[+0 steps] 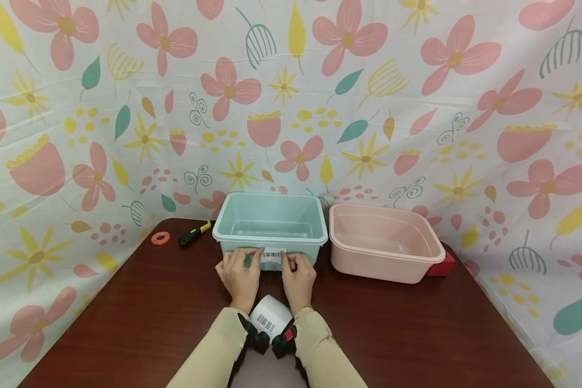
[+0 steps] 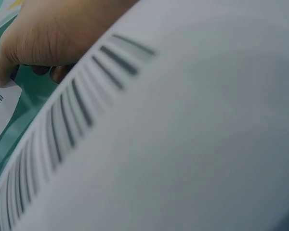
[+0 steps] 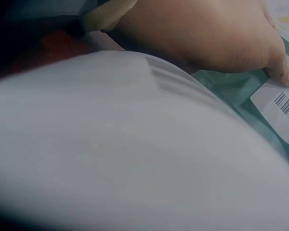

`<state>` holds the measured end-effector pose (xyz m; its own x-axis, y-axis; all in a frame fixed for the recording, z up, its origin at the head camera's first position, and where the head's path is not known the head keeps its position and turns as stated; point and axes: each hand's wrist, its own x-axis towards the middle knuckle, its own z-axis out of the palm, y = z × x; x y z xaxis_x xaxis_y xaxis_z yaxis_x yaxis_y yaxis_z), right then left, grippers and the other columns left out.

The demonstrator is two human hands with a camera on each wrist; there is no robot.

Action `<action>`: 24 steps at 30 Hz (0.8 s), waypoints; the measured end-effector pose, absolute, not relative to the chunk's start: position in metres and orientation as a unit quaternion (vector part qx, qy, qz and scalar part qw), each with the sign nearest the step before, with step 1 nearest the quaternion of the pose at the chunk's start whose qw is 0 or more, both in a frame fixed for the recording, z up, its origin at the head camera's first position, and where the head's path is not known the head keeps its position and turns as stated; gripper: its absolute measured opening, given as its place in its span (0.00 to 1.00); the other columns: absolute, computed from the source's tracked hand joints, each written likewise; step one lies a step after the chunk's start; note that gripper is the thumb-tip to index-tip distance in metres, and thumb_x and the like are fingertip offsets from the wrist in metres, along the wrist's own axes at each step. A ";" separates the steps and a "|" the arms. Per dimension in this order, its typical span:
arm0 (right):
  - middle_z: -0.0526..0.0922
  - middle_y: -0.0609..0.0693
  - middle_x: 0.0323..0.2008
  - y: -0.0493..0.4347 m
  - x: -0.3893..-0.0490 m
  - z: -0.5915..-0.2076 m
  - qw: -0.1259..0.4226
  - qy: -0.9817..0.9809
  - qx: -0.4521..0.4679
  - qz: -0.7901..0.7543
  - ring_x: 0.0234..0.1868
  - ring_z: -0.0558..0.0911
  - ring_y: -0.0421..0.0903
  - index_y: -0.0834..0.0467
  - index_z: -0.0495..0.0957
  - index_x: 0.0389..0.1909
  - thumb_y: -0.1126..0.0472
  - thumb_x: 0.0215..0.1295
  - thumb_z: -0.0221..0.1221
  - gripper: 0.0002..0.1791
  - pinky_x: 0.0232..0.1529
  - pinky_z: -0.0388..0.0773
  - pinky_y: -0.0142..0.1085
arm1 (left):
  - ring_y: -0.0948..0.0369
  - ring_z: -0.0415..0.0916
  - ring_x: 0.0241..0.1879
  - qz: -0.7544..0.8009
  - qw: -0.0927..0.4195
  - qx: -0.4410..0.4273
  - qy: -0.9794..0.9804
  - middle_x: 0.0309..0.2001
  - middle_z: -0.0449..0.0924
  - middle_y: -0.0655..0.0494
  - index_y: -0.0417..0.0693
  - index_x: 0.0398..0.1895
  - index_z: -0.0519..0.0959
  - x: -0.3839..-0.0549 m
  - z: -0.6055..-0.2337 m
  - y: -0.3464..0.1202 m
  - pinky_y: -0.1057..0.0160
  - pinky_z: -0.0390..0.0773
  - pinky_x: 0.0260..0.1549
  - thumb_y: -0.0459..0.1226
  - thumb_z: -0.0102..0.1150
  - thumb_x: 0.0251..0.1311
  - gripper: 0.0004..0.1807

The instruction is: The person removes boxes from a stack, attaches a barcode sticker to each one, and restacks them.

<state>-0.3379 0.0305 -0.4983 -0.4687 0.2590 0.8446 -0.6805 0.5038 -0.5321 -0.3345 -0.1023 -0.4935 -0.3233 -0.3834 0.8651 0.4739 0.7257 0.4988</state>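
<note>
Blue bin [image 1: 270,240] (label [image 1: 271,255] on front)

Both wrist views cut off the barcode label [image 3: 277,111].

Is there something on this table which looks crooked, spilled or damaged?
I see no spill or damage. The pink plastic basin looks slightly crooked: in the head view its front rim slants, while that of the light-blue plastic basin runs level.
</note>
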 end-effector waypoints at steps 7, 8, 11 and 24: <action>0.68 0.42 0.19 0.030 -0.338 -0.498 0.495 -0.710 0.137 0.482 0.19 0.66 0.35 0.54 0.80 0.21 0.64 0.63 0.69 0.12 0.21 0.63 0.28 | 0.56 0.69 0.31 -0.356 0.581 -0.031 -0.731 0.28 0.82 0.57 0.52 0.29 0.84 -0.335 -0.494 -0.102 0.46 0.61 0.41 0.46 0.74 0.56 0.11; 0.68 0.42 0.19 0.030 -0.338 -0.498 0.495 -0.711 0.135 0.481 0.19 0.66 0.35 0.54 0.80 0.22 0.64 0.63 0.69 0.12 0.21 0.64 0.28 | 0.56 0.69 0.31 -0.355 0.581 -0.031 -0.732 0.28 0.82 0.57 0.52 0.29 0.84 -0.335 -0.494 -0.101 0.46 0.61 0.41 0.47 0.74 0.57 0.11; 0.68 0.42 0.19 0.030 -0.338 -0.498 0.491 -0.713 0.130 0.483 0.19 0.66 0.36 0.55 0.81 0.23 0.63 0.63 0.69 0.10 0.20 0.64 0.28 | 0.55 0.69 0.31 -0.356 0.581 -0.033 -0.732 0.29 0.83 0.57 0.52 0.30 0.84 -0.336 -0.494 -0.102 0.46 0.61 0.41 0.47 0.74 0.57 0.11; 0.68 0.41 0.18 0.031 -0.339 -0.499 0.482 -0.718 0.122 0.487 0.17 0.66 0.36 0.55 0.83 0.25 0.61 0.63 0.69 0.08 0.19 0.63 0.28 | 0.55 0.69 0.32 -0.359 0.578 -0.037 -0.732 0.30 0.83 0.58 0.52 0.30 0.85 -0.336 -0.494 -0.102 0.47 0.60 0.41 0.46 0.74 0.56 0.10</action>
<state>-0.3386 0.0308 -0.4992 -0.5057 0.2943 0.8110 -0.6447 0.4957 -0.5819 -0.3363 -0.1016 -0.4943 -0.3296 -0.3611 0.8723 0.4695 0.7390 0.4832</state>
